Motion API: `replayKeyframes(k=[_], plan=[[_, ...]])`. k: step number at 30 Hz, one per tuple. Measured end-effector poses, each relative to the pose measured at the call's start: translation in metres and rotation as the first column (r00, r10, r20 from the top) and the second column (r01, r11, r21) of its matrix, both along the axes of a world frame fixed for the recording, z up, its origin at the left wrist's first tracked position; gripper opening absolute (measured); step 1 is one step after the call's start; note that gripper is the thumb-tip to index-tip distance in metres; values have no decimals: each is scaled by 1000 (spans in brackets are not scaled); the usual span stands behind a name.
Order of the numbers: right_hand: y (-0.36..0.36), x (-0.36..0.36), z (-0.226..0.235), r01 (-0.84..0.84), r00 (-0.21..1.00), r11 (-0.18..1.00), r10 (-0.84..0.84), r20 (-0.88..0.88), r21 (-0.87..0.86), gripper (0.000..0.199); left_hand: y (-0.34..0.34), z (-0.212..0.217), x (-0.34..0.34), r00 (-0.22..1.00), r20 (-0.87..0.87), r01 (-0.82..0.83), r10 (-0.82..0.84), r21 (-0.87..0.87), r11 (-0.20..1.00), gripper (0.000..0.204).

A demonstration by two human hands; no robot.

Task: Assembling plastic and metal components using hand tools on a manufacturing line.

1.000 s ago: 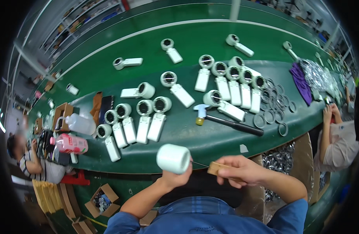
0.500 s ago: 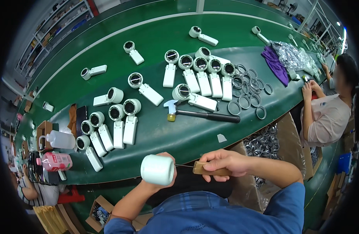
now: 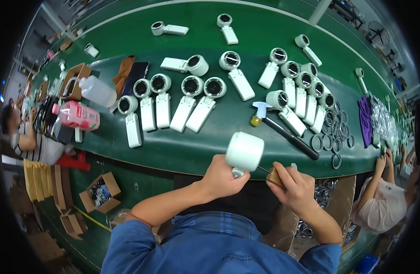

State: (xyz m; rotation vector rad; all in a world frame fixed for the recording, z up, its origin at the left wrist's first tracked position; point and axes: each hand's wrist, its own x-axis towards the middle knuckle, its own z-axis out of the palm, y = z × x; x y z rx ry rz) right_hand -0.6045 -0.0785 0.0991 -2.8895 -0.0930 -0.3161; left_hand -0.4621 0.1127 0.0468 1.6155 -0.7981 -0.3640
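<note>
1. Now my left hand [image 3: 223, 179] has its fingers curled in under a white fan [image 3: 244, 150], its round head up before the mat's near edge.
2. Over on the right, my right hand [image 3: 294, 187] pinches a wooden handle [image 3: 276, 177] between thumb and fingers; its thin shaft [image 3: 263, 169] runs left to the fan's rim, and I can't tell whether it goes inside.
3. Below, a glossy dark green mat [image 3: 173, 148] covers the near part of a brighter green bench [image 3: 127, 27] stretching far off.
4. More white fans [image 3: 200, 114] lie across it, left and right; a hammer [image 3: 292, 139] rests right of centre, grey rings [image 3: 336, 160] scattered beyond.
5. At left stands a translucent jug [image 3: 98, 91]; at far right, a purple cloth [image 3: 365, 121].
6. Around the room: one co-worker [image 3: 43, 141] left, another [image 3: 383, 205] right, an open carton [image 3: 112, 182] on the floor near left, a standing fan [image 3: 378, 34] far right.
</note>
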Motion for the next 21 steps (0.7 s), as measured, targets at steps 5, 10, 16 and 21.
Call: replayKeyframes(k=[5,10,16,21], plan=[[-4,11,-9,97,961,744,102,-256,662,46,15,-9,7,993,42,103,-108,108,989,8],[-10,32,3,270,902,600,117,-416,753,46,14,-18,15,993,-109,42,-47,-49,998,12],[-28,46,-5,84,972,989,-54,-228,121,46,42,-33,25,780,-578,-107,-240,-500,859,24],[-33,63,-63,147,989,989,-147,4,7,49,43,-19,24,703,-575,-53,-418,-629,776,23]])
